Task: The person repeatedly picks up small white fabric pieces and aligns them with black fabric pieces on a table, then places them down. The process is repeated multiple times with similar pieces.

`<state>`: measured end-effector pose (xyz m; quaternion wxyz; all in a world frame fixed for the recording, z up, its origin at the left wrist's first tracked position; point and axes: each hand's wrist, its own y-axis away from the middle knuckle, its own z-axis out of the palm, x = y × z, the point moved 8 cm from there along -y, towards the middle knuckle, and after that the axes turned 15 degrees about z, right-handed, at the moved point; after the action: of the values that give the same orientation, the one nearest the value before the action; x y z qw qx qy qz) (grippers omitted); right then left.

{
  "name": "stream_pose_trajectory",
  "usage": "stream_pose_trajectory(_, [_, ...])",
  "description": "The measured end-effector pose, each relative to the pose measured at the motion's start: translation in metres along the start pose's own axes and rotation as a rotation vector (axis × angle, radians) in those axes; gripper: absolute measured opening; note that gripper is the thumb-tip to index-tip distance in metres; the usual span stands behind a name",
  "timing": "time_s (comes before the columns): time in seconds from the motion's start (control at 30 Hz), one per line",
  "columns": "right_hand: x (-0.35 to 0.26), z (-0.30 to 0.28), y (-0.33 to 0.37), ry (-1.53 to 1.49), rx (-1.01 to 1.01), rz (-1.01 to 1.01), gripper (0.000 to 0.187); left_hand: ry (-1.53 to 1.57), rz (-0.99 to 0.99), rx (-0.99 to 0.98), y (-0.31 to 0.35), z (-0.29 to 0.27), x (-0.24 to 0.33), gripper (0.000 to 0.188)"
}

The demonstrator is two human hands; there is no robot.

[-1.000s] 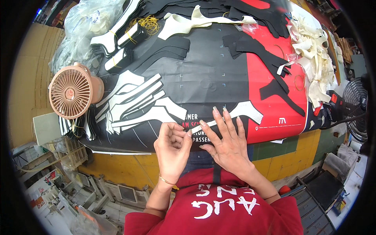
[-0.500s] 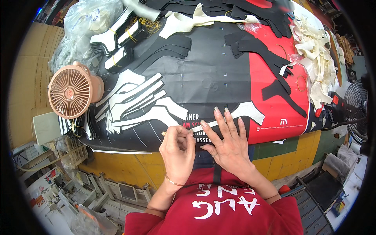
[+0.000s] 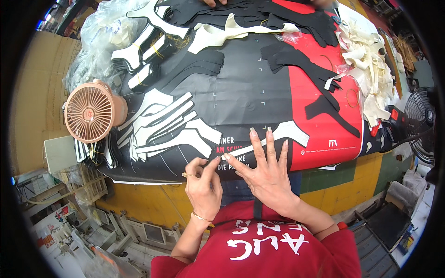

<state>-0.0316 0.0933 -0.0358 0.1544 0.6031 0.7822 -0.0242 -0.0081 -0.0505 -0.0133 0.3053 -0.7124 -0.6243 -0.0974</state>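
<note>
Workpiece: long white cut strip of sheet material with a flared end (image 3: pixel 273 139), lying on the black-and-red printed table cover (image 3: pixel 241 99) near its front edge, running from the person's fingers out toward the red panel.
Right hand (image 3: pixel 264 173): flat and fully spread, palm down, fingers laid across the strip and pinning it to the cover; it grips nothing.
Left hand (image 3: pixel 202 180): nearly closed in a pinch, thumb and forefinger meeting at the strip's near end; whether they hold an edge of the strip or a thin layer of it cannot be told.
Technique, as judged: the spread hand should bear evenly so the strip neither creeps nor buckles, while the pinch works low and along the strip's length, not upward, to avoid creasing.
Neighbouring stock: fan of white cut pieces (image 3: pixel 167 127) just left of the hands; stacks of black cut pieces (image 3: pixel 296 58) farther back; heap of cream pieces (image 3: pixel 366 69) at the right edge.
Surroundings: small pink round desk fan (image 3: pixel 90 116) at the left corner; black fan (image 3: pixel 419 123) beyond the right edge.
</note>
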Motion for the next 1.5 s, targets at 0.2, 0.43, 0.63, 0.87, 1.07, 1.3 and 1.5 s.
stream_pose_trajectory(0.2, [-0.010,-0.005,-0.001,0.043,-0.020,-0.036,0.070,-0.006,0.061,-0.009,0.004,0.000,-0.003,0.043])
stream_pose_trajectory(0.43, [0.024,-0.023,0.003,-0.819,0.045,-0.028,0.052,0.145,0.203,-0.028,-0.032,0.024,0.028,0.039])
stream_pose_trajectory(0.63, [0.103,-0.073,0.034,-0.663,0.554,0.301,0.018,0.022,0.379,-0.070,-0.040,0.052,0.061,0.029])
stream_pose_trajectory(0.87, [0.096,-0.082,-0.025,-0.522,0.518,0.129,0.019,0.322,0.226,-0.239,-0.038,0.051,0.048,0.037])
stream_pose_trajectory(1.07, [0.028,-0.071,-0.167,-0.407,0.417,0.005,0.033,0.199,0.350,-0.159,-0.038,-0.006,0.031,0.037])
stream_pose_trajectory(1.3, [0.005,-0.050,-0.224,-0.427,0.386,0.156,0.030,-0.326,0.079,0.087,-0.033,-0.081,-0.047,0.045])
stream_pose_trajectory(1.5, [-0.002,-0.090,-0.174,-0.583,0.543,-0.181,0.012,-0.023,0.254,0.208,-0.025,-0.039,0.008,0.037])
